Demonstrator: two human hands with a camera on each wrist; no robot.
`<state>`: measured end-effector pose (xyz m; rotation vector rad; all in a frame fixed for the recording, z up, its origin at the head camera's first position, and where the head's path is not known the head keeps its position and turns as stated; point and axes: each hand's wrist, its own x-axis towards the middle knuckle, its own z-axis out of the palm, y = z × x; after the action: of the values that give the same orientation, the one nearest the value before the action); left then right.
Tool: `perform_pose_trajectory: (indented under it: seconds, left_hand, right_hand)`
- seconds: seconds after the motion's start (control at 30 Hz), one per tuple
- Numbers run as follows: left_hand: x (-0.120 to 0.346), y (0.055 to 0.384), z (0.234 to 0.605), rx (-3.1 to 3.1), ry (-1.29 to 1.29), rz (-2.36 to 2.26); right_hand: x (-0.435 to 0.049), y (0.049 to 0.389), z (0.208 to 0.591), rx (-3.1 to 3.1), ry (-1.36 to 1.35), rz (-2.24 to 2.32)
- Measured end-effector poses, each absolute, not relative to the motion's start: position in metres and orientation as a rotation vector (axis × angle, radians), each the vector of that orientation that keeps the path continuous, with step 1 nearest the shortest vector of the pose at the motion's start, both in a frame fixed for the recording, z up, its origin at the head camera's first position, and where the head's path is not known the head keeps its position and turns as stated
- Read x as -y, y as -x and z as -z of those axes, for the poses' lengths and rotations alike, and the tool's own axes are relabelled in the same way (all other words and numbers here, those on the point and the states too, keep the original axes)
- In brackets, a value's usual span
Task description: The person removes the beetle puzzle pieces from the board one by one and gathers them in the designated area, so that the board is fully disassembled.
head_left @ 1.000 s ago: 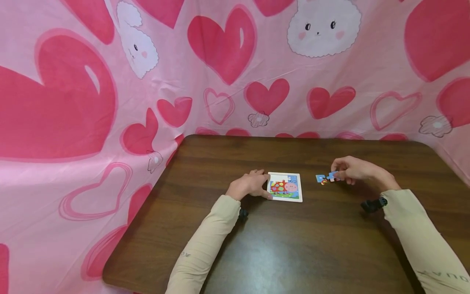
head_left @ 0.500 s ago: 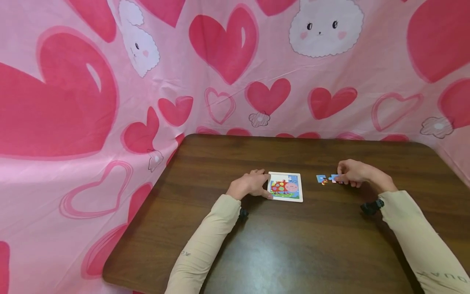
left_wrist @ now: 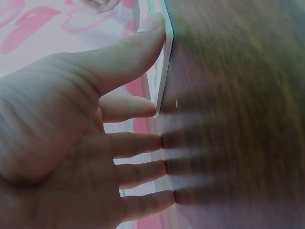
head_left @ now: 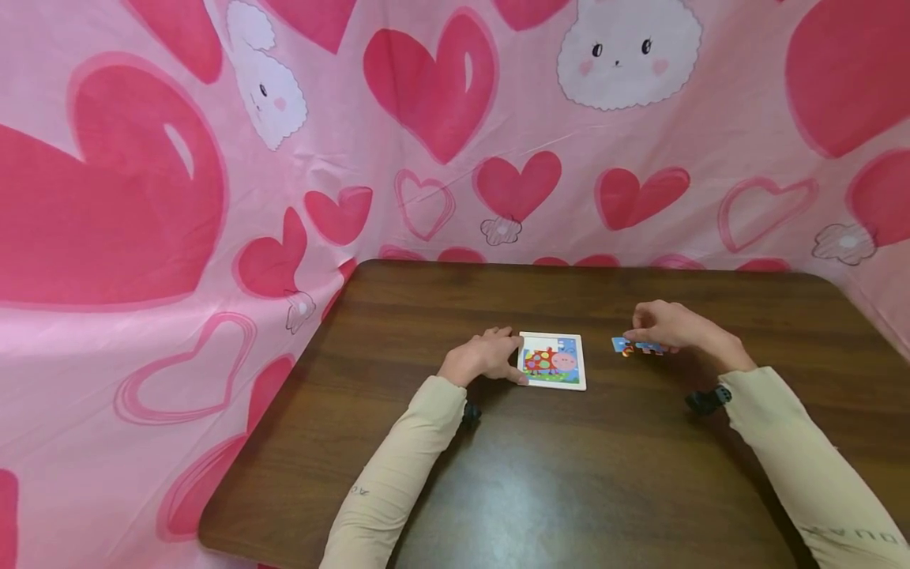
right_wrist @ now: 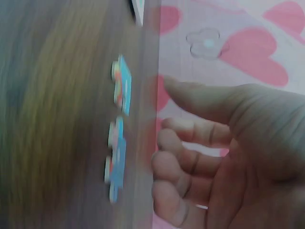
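Note:
A white-framed jigsaw puzzle board [head_left: 584, 373] with a red spotted ladybird picture lies flat on the table; a white patch shows at its upper left. My left hand [head_left: 486, 356] rests along its left side. In the left wrist view, the thumb lies on the board's rim [left_wrist: 166, 67] and the straight fingers touch the tabletop. My right hand [head_left: 671, 325] hovers over two blue jigsaw pieces, fingers loosely curled. The right wrist view shows the left piece [right_wrist: 125, 86] and the right piece [right_wrist: 117, 160] lying on the table, apart from the fingers.
The brown wooden table [head_left: 526, 474] has rounded corners. A pink cloth [head_left: 441, 95] printed with hearts and rabbit faces hangs behind it and on the left. Each wrist wears a black device, such as the right wrist camera [head_left: 707, 401].
My right hand has let go of the right jigsaw piece, which lay under its fingertips, and has moved left toward the other piece. My left hand and the puzzle board have stayed put.

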<state>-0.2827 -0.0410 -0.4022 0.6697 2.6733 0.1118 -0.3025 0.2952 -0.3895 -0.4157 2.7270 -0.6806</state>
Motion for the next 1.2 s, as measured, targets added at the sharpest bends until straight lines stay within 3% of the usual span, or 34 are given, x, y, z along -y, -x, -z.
perform_pose_trajectory:
  seconds: [0.47, 1.2]
  left_hand:
    - [0.040, 0.284, 0.400, -2.675, -0.673, -0.105]
    - [0.040, 0.281, 0.400, -2.671, -0.654, -0.104]
  right_hand:
    - [-0.245, 0.308, 0.388, -2.807, 0.682, 0.684]
    - [-0.213, 0.309, 0.406, -2.651, 0.738, 0.659]
